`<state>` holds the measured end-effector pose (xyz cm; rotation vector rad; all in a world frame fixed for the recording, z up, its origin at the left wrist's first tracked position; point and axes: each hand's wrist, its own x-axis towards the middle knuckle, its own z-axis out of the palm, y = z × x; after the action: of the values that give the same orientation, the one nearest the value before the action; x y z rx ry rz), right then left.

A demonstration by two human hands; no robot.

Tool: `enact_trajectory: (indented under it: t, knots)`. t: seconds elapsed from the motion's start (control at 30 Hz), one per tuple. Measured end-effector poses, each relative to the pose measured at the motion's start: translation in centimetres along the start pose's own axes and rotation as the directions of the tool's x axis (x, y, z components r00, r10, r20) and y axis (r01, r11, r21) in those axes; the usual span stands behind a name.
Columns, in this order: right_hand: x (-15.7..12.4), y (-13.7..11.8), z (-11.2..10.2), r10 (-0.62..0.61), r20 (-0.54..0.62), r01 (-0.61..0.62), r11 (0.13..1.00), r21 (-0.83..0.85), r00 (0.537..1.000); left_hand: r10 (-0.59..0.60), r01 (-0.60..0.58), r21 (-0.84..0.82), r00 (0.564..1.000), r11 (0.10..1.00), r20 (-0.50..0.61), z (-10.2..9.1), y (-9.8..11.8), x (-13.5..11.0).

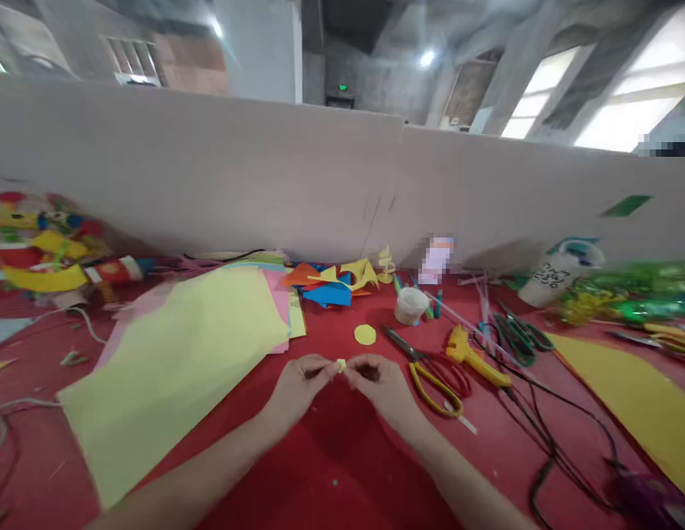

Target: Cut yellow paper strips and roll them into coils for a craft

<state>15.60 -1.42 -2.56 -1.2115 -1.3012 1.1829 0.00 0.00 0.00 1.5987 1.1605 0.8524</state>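
Between the fingertips of both hands is a small pale-yellow paper piece (pixel 341 365), held just above the red table. My left hand (pixel 303 379) pinches it from the left, thumb against forefinger. From the other side my right hand (pixel 380 379) pinches it the same way. The piece is too small to show its exact shape. Just beyond the fingers a yellow paper circle (pixel 365 335) lies flat. To the right of my right hand rest scissors with yellow and red handles (pixel 431 375).
Large yellow paper sheets (pixel 193 353) cover the left. Colored scraps (pixel 325 287) and a white tub (pixel 411 305) stand behind. On the right are a yellow glue gun (pixel 475 357) with black cables, green-handled scissors (pixel 516 335), orange-yellow sheets (pixel 630 397) and a white cup (pixel 557 276). Paper figures (pixel 44 243) sit far left.
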Motion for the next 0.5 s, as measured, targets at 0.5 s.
enact_trajectory:
  t: [0.5]
  knots:
    - [-0.14,-0.27,0.22,0.045,0.009,-0.046,0.991,0.127,0.999,0.038,-0.036,-0.102,0.999,0.994,0.022,0.16,-0.52,0.18]
